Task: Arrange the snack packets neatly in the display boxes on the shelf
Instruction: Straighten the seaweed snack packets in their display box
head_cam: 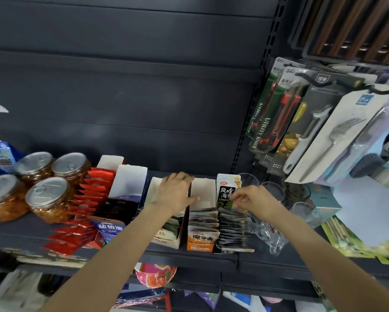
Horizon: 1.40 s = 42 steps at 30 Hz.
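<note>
Right hand (pixel 248 198) pinches a black-and-white seaweed snack packet (pixel 227 190) by its lower edge and holds it upright at the back of the rightmost display box (pixel 232 230). Likely reason: stood on end it lines up with the row of dark packets already filed there.

Left hand (pixel 175 191) lies over the cardboard divider between the white display box (pixel 166 230) and the orange display box (pixel 201 230), fingers draped on the back wall, thumb on the orange box side. Looks like bracing, so the boxes don't slide while the other hand works. Hands are apart, one box between them.

Boxes sit side by side at the front of the dark shelf (pixel 189 257), packets filed upright for front-facing labels. Loose red packets (pixel 76 230) spill forward from their box further left; that row looks unsorted. Sealed jars (pixel 47 197) stand left of those, clear cups (pixel 272 190) right of the boxes.
</note>
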Motion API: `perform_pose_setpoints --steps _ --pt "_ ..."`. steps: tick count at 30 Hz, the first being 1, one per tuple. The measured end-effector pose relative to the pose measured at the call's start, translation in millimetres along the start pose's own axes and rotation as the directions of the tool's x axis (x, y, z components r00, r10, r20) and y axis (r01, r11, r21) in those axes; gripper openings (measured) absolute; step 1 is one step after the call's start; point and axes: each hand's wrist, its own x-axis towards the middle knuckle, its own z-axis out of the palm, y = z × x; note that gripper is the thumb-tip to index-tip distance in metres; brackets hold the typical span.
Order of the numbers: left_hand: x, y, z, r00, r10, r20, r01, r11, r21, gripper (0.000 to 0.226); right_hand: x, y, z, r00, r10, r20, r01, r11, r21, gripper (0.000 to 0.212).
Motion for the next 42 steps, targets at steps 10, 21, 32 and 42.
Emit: perform_pose_setpoints --steps 10,21,32,42 --pt "-6 1 2 0.999 0.045 0.023 -0.046 0.996 0.076 0.061 -4 -14 5 0.998 -0.006 -0.061 -0.009 0.968 -0.253 0.029" --pt "5 12 -9 0.994 0.106 -0.001 -0.098 0.917 -0.386 0.048 -17 -35 -40 0.868 -0.112 -0.483 0.09 0.994 -0.068 0.011" --pt "5 24 -40 0.911 -0.142 0.387 0.381 -0.068 -0.922 0.034 -35 -49 -66 0.767 0.055 -0.639 0.242 0.898 0.368 0.015" --pt "-13 17 -53 0.958 -0.23 0.171 0.135 -0.166 -0.977 0.028 -35 -34 -44 0.789 0.19 -0.584 0.251 0.768 0.589 0.027"
